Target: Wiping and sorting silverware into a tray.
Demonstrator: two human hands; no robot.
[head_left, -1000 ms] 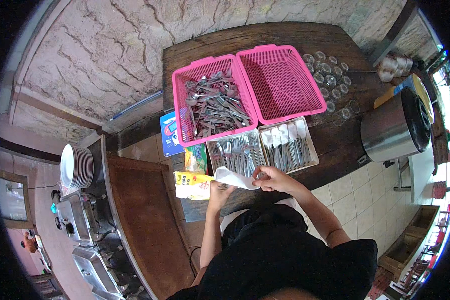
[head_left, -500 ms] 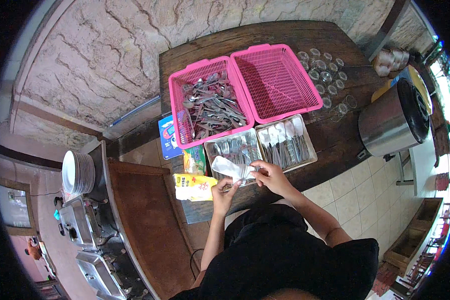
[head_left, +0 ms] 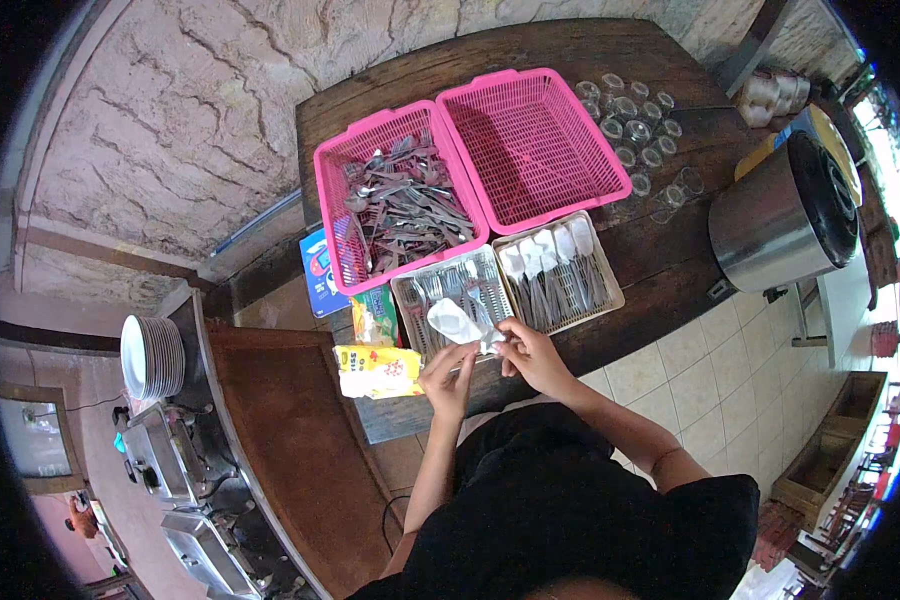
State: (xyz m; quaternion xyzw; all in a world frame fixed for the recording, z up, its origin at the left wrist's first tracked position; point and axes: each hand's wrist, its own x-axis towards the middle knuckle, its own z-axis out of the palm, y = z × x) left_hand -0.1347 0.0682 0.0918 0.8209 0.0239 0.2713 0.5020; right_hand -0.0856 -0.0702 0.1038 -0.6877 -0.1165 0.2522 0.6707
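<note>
Between my two hands is a napkin-wrapped spoon [head_left: 454,321], its white paper rounded at the far left end and gathered towards my fingers. My left hand [head_left: 449,379] is closed on the near side of the paper. My right hand [head_left: 532,358] pinches the twisted right end; the handle is hidden. Just beyond them lies a small cream basket [head_left: 403,318] with bare forks in it. Right of it, another cream basket [head_left: 618,298] holds several pieces of cutlery with white paper round their heads. By my left hand sits a yellow tissue pack [head_left: 378,371].
A pink basket [head_left: 327,213] heaped with loose cutlery stands beside a second pink basket [head_left: 533,150]. Glasses [head_left: 637,131] cluster at the table's far right, near a steel drum-shaped container [head_left: 770,220]. Green [head_left: 374,318] and blue packs [head_left: 320,272] line the left edge. Plates [head_left: 151,357] are stacked farther left.
The paper has gone from a loose flat fold to a tighter, rounded wrap with a twisted end. My right hand has shifted slightly down. The whole view has moved a little.
</note>
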